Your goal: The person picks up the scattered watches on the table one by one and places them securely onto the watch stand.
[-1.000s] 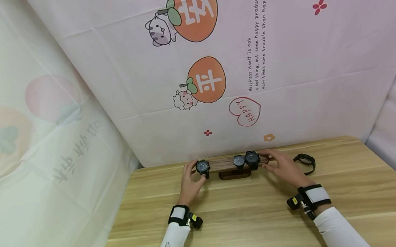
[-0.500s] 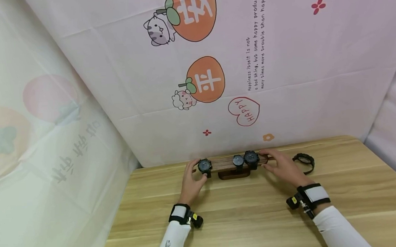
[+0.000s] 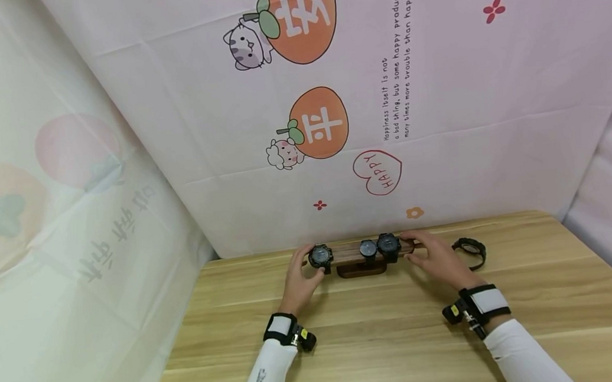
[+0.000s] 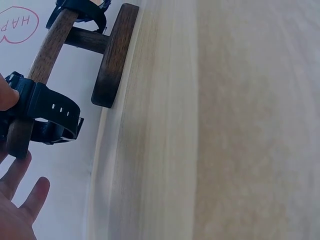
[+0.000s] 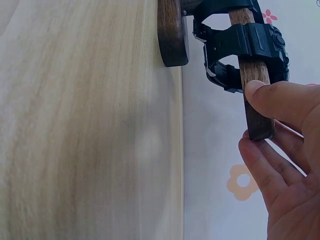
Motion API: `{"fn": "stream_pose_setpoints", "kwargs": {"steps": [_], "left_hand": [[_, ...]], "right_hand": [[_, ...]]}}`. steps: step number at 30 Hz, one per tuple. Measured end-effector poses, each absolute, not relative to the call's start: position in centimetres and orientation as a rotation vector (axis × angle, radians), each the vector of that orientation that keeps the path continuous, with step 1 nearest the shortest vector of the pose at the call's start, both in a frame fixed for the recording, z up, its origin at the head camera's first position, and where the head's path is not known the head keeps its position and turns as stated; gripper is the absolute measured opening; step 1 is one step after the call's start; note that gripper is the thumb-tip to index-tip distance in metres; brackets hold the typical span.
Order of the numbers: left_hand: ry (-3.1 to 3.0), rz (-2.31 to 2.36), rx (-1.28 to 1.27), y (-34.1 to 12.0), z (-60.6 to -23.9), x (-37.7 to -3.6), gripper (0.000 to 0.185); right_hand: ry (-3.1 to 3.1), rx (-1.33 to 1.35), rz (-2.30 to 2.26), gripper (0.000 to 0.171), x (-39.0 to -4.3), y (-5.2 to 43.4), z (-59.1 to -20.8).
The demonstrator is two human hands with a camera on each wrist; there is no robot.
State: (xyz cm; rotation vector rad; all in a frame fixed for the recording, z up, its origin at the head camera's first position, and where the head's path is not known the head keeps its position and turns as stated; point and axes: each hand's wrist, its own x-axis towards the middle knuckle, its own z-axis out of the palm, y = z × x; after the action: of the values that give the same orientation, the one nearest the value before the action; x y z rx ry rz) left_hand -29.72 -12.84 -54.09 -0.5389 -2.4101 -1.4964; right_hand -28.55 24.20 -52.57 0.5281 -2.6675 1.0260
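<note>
— Wooden stand (image 3: 350,253) is at the back of the counter (image 3: 379,328), just in front of the printed cloth. What do you make of my left hand (image 3: 301,277)?

— Your left hand is at the stand's left end, on the outer watch (image 3: 321,255). From the left wrist view a fingertip touches the watch case, whose strap (image 4: 52,112) is wrapped round the bar (image 4: 42,70). Two other fingers (image 4: 22,192) lie straight and a little spread below the bar's tip, touching nothing. Whether the thumb closes on the watch from the far side, I cannot tell.

— And my right hand (image 3: 438,258)?

— I see it at the bar's right end. In the right wrist view the thumb (image 5: 287,102) presses on one side of the bar (image 5: 257,107) near its tip, and the other fingers (image 5: 265,172) curl round under the end, so it pinches the wood. The nearest watch (image 5: 250,45) sits on the bar just beyond the thumb, close but not touched as far as I can see.

— Anything else on the bar?

— One middle watch (image 3: 368,249) over the stand's base (image 3: 362,270), between the two outer ones. A fourth watch (image 3: 470,247) lies on the counter to the right of my right hand, apart from it.
</note>
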Motion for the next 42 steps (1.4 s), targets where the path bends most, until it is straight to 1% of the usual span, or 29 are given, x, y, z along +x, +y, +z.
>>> {"fn": "stream_pose_setpoints", "kwargs": {"steps": [9,24,42], "left_hand": [[-2.431,-1.492,-0.558,-12.2,-54.0,-29.8,0.065],[-2.480,-1.475,-0.515,-11.3,-54.1,-29.8,0.065],[-2.468,-1.379,-0.586,-10.5,-54.4,-30.5,0.063]], "right_hand": [[-2.686,0.512,1.033,0.053,-28.4,24.1,-52.5],[-2.683,0.510,1.019,0.053,-28.3,24.0,-52.4],[-2.676,0.508,1.024,0.052,-28.2,23.8,-52.3]]}}
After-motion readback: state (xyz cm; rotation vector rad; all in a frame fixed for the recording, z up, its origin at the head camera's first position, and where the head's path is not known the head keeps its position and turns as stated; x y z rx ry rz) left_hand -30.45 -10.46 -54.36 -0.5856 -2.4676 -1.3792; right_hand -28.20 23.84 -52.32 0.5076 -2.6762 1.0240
